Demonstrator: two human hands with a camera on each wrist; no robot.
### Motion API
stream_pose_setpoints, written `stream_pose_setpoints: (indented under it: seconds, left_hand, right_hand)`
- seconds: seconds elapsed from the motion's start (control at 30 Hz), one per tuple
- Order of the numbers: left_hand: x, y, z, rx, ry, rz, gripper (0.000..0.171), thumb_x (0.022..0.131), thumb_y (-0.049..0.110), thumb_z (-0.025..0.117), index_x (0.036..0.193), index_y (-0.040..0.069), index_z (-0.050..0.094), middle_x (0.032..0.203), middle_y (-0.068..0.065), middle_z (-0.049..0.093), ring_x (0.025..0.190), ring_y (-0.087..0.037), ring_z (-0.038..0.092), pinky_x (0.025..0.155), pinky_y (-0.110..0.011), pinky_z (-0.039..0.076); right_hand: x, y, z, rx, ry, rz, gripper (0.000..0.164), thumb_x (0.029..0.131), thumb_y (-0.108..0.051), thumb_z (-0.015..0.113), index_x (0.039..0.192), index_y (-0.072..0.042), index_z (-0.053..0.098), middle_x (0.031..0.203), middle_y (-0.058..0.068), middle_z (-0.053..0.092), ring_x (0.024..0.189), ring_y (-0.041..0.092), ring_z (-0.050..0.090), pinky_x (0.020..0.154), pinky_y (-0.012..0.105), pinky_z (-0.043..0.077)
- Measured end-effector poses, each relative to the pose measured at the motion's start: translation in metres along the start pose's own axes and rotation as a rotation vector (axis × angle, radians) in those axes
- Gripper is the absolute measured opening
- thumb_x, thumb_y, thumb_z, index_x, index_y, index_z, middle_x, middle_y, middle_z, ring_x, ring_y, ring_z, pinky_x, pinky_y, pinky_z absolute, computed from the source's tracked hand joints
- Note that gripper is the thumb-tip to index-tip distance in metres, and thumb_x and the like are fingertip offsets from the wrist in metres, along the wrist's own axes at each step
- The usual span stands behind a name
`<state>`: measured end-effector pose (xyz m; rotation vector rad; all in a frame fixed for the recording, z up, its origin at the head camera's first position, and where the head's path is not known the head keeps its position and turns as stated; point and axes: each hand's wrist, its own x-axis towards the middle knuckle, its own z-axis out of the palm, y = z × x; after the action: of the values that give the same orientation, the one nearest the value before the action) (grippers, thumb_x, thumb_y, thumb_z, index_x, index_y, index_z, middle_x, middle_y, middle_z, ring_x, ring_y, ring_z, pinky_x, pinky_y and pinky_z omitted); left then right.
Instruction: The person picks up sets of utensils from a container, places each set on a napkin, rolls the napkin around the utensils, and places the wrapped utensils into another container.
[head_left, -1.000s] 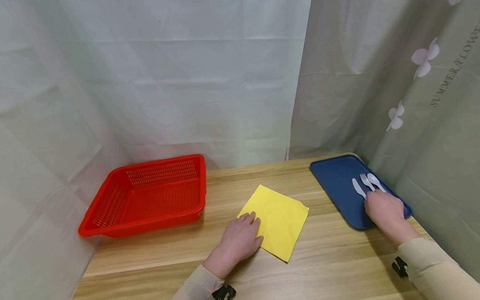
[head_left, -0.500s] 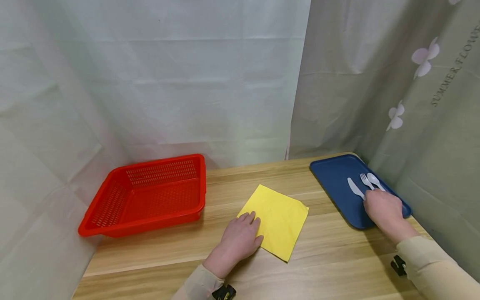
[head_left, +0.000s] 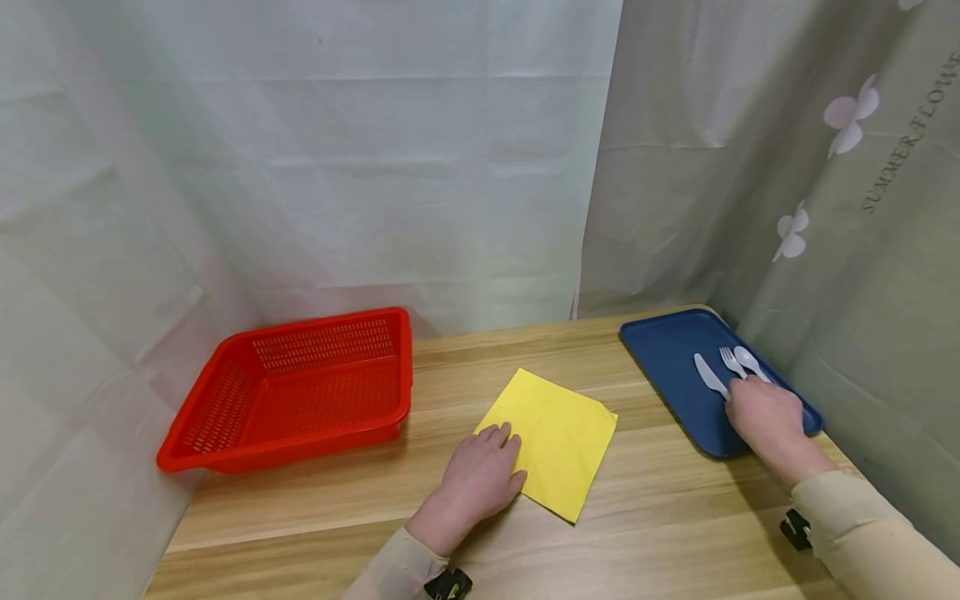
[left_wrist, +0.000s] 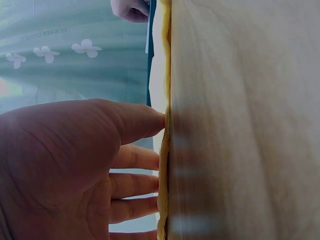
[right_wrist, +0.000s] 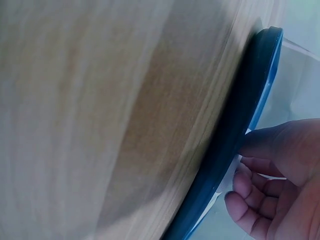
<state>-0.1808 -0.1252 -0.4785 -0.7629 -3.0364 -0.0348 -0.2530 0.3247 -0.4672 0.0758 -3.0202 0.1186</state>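
Observation:
My left hand (head_left: 478, 477) lies with straight fingers on the near left edge of a folded yellow cloth or napkin (head_left: 564, 442). In the left wrist view, its thumb and fingertips touch the thin napkin edge (left_wrist: 163, 200). Over at the right, my right hand (head_left: 767, 417) pinches the handle end of a white plastic knife (head_left: 707, 372) above the blue tray (head_left: 663, 346). Beside the knife on the tray lie a white fork (head_left: 732, 362) and a white spoon (head_left: 748, 360), their handle ends hidden by that hand. The right wrist view shows curled fingers (right_wrist: 245, 205) at the tray rim.
A red plastic basket (head_left: 281, 454) with slotted walls stands at the back left of the wooden table (head_left: 315, 533). Pale curtains (head_left: 375, 183) hang close behind the table and along both sides. The tray sits against the right-hand curtain (head_left: 862, 333).
The knife's blade has swung left, away from the fork, with a slight shift of my right hand. My left hand, the yellow napkin, fork and spoon stay where they were.

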Motion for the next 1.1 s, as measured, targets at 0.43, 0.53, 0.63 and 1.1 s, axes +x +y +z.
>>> stream_pose_setpoints:
  seconds: [0.43, 0.53, 0.63, 1.1]
  left_hand:
    - [0.001, 0.000, 0.000, 0.002, -0.002, -0.001, 0.054, 0.105, 0.041, 0.074, 0.146, 0.006, 0.069, 0.154, -0.016, 0.063, 0.141, -0.034, 0.061, 0.113, -0.052, 0.054]
    - [0.002, 0.000, 0.001, -0.001, -0.008, -0.004, 0.054, 0.105, 0.041, 0.073, 0.147, 0.007, 0.069, 0.155, -0.015, 0.062, 0.142, -0.034, 0.060, 0.114, -0.052, 0.053]
    - [0.002, 0.000, 0.002, -0.003, -0.009, -0.005, 0.054, 0.106, 0.041, 0.073, 0.147, 0.007, 0.069, 0.155, -0.015, 0.062, 0.142, -0.034, 0.060, 0.114, -0.052, 0.053]
    - [0.001, 0.000, 0.002, -0.005, -0.017, -0.011, 0.056, 0.105, 0.042, 0.074, 0.148, 0.007, 0.069, 0.156, -0.015, 0.062, 0.143, -0.033, 0.059, 0.114, -0.052, 0.053]
  right_hand:
    - [-0.001, -0.003, -0.004, 0.028, -0.051, -0.009, 0.013, 0.096, -0.004, 0.069, 0.086, -0.001, 0.062, 0.073, 0.013, 0.061, 0.066, 0.034, 0.059, 0.054, 0.054, 0.050]
    - [-0.002, -0.004, -0.005, 0.031, -0.033, -0.018, 0.015, 0.096, -0.004, 0.071, 0.085, -0.003, 0.061, 0.072, 0.012, 0.061, 0.065, 0.033, 0.059, 0.054, 0.055, 0.050]
    - [-0.003, -0.006, -0.005, 0.038, -0.007, -0.027, 0.017, 0.096, -0.004, 0.071, 0.083, -0.004, 0.060, 0.071, 0.012, 0.060, 0.064, 0.033, 0.060, 0.053, 0.056, 0.049]
    - [-0.008, -0.033, -0.014, 0.061, 0.081, -0.084, 0.014, 0.098, -0.007, 0.075, 0.087, -0.005, 0.067, 0.070, 0.007, 0.063, 0.061, 0.027, 0.060, 0.049, 0.050, 0.047]
